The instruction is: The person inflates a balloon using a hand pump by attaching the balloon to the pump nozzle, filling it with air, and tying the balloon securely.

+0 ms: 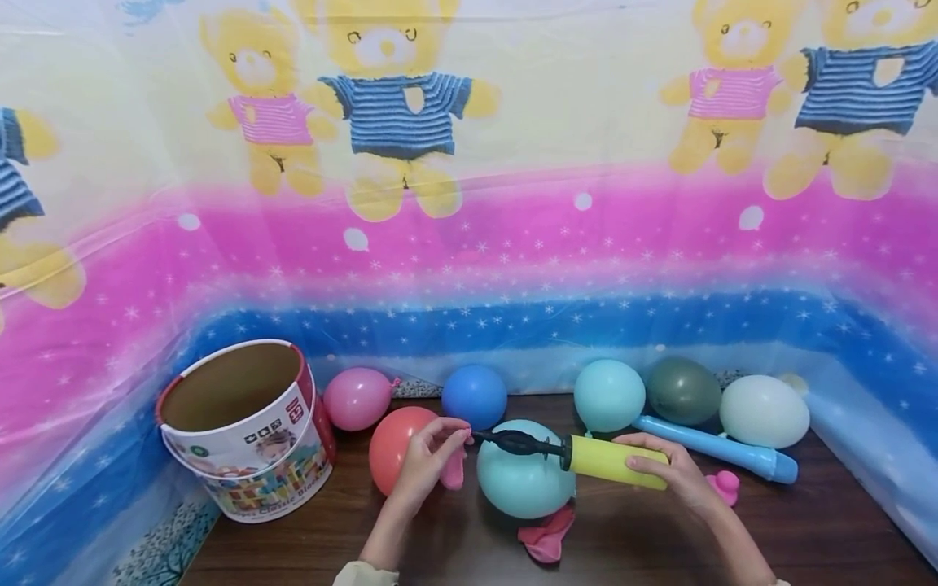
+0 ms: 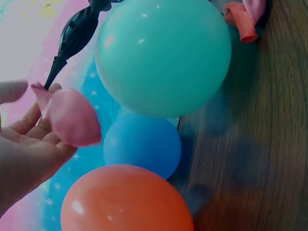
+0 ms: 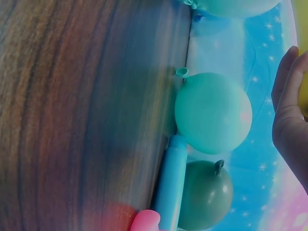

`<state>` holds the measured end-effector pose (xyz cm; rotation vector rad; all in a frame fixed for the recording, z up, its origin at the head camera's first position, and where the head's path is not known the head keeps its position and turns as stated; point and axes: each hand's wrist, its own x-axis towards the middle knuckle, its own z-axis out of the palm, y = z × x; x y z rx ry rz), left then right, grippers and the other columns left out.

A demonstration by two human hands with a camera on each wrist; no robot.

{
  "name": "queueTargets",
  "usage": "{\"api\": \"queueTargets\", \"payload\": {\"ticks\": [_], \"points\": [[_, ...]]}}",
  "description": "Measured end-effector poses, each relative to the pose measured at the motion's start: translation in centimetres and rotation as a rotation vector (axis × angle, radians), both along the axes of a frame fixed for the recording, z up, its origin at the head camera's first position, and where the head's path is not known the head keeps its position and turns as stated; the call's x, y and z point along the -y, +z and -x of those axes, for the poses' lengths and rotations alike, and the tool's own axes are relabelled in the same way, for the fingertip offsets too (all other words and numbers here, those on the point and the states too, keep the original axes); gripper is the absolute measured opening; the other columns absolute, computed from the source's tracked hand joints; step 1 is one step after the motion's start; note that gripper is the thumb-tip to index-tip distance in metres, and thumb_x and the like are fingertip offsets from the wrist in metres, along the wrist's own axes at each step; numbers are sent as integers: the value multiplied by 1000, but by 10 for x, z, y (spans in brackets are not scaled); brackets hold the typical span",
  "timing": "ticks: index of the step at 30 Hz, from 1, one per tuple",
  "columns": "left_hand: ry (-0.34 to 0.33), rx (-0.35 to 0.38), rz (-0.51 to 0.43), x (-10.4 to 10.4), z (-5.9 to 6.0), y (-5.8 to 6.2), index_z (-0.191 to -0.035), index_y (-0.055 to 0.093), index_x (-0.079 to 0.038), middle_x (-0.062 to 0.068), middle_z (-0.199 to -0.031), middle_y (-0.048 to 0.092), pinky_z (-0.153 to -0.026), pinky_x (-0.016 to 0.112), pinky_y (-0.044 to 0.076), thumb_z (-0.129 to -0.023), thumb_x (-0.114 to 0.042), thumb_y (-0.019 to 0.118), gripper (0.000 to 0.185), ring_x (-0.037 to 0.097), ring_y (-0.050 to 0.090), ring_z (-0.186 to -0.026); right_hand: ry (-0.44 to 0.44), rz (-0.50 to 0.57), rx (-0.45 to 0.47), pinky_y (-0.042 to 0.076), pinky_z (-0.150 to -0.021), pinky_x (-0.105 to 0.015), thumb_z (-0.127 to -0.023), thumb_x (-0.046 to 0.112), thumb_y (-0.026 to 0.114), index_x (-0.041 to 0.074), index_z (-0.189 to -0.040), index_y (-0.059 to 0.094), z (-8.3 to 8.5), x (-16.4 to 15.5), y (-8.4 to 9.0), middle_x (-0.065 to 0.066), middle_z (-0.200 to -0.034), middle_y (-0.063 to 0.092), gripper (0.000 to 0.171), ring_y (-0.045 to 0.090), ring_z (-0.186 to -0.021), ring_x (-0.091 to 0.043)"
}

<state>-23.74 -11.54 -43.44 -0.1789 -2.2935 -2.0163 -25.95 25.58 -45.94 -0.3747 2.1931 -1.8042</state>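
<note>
My left hand [image 1: 423, 462] pinches the neck of a limp pink balloon [image 2: 74, 118], which hangs below the fingers. The black nozzle [image 2: 77, 33] of a hand balloon pump [image 1: 604, 461] reaches into the balloon's mouth. My right hand [image 1: 672, 470] grips the pump's yellow barrel, thumb on the near side; in the right wrist view only part of this hand shows. Behind and below the pump sits a large inflated turquoise balloon [image 1: 523, 488]. An inflated red-orange balloon [image 1: 396, 443] lies just behind the left hand.
Uninflated balloons [image 1: 545, 537] lie in front on the wooden table [image 1: 623, 545]. Along the back are pink [image 1: 357, 399], blue [image 1: 474, 396], turquoise [image 1: 609, 395], dark green [image 1: 683, 391] and pale [image 1: 764, 411] balloons. A bucket [image 1: 256, 464] stands left; a blue tube [image 1: 718, 448] and pink toy [image 1: 724, 486] lie right.
</note>
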Motion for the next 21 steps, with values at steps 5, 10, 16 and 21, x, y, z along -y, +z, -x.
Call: {"api": "queueTargets", "payload": {"ticks": [5, 10, 16, 21], "points": [[-25, -18, 93, 6, -3, 7, -112, 65, -4, 15, -106, 68, -80, 21, 52, -93, -17, 66, 23, 18, 63, -92, 0, -12, -25, 56, -80, -32, -99, 22, 54, 3, -131, 56, 0, 1, 3, 9, -105, 62, 38, 59, -96, -14], [-102, -32, 179, 10, -5, 15, -112, 65, -6, 14, -106, 67, -82, 24, 52, -91, -17, 68, 24, 18, 60, -93, 16, -18, -41, 54, -81, -31, -98, 22, 53, 6, -130, 57, -1, 1, 7, 8, -105, 61, 36, 57, -97, -15], [-117, -132, 273, 7, -7, 23, -110, 66, -8, 10, -98, 67, -80, 24, 55, -91, -13, 68, 20, 15, 60, -86, 12, -39, -83, 55, -76, -31, -98, 20, 55, 3, -130, 56, 0, 2, 17, 6, -104, 60, 37, 57, -92, -15], [-138, -193, 339, 2, -8, 30, -111, 67, -6, 8, -96, 67, -71, 19, 54, -91, -9, 67, 20, 15, 58, -79, 49, -25, -122, 56, -73, -32, -97, 17, 56, 12, -125, 63, 3, 4, 27, 3, -103, 59, 29, 58, -87, -13]]}}
